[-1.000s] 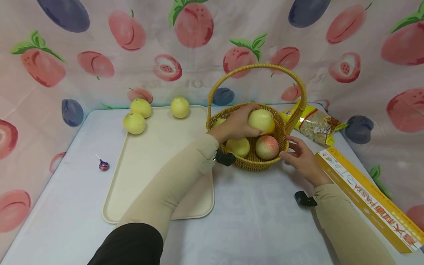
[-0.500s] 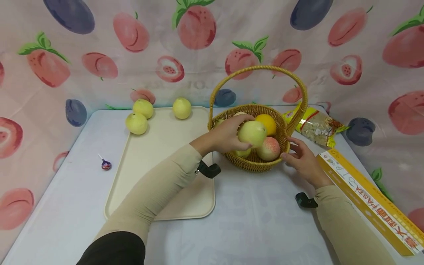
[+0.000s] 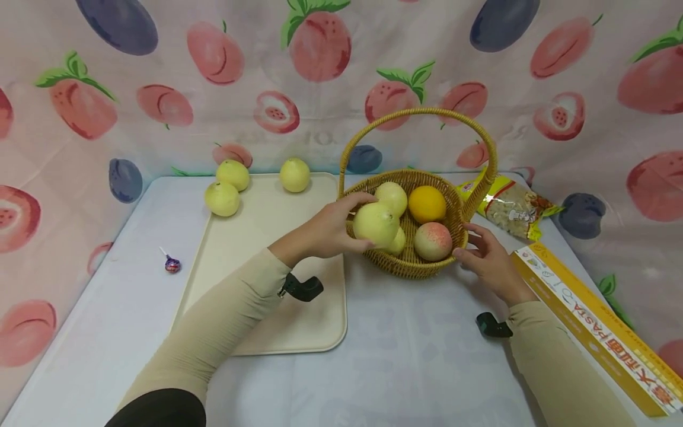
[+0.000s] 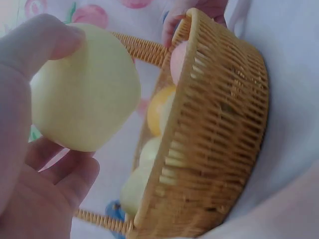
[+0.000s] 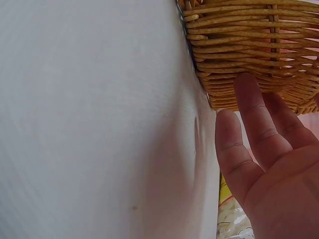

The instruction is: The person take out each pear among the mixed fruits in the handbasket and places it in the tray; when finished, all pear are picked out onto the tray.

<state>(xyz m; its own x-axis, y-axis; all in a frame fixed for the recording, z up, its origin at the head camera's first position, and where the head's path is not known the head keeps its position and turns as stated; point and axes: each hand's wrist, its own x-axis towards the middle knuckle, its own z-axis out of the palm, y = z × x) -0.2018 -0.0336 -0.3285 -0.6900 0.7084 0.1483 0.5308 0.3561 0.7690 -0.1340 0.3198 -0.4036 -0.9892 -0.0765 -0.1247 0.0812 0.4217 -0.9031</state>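
My left hand (image 3: 335,228) grips a pale yellow pear (image 3: 376,225), thumb on one side and fingers on the other. In the left wrist view that pear (image 4: 87,89) is held up beside the wicker basket (image 4: 214,119). The basket (image 3: 405,270) contains an orange (image 3: 427,204), a pinkish peach (image 3: 433,241) and more pale yellow pears (image 3: 392,197), one partly hidden behind the held pear. My right hand (image 3: 491,264) is at the basket's right side, thumb at the rim. In the right wrist view its extended fingers (image 5: 256,119) rest against the woven wall.
Left of the basket lies a cream tray (image 3: 299,320), with pears (image 3: 222,198) around its far end. A lollipop (image 3: 172,264) lies left of the tray. Behind the basket's right side is a yellow snack bag (image 3: 512,207); a long pasta box (image 3: 597,326) sits at the right.
My left hand has lifted the pear and drawn it left, from over the orange to the basket's left rim, uncovering the orange and another pear. My right hand stays at the basket.
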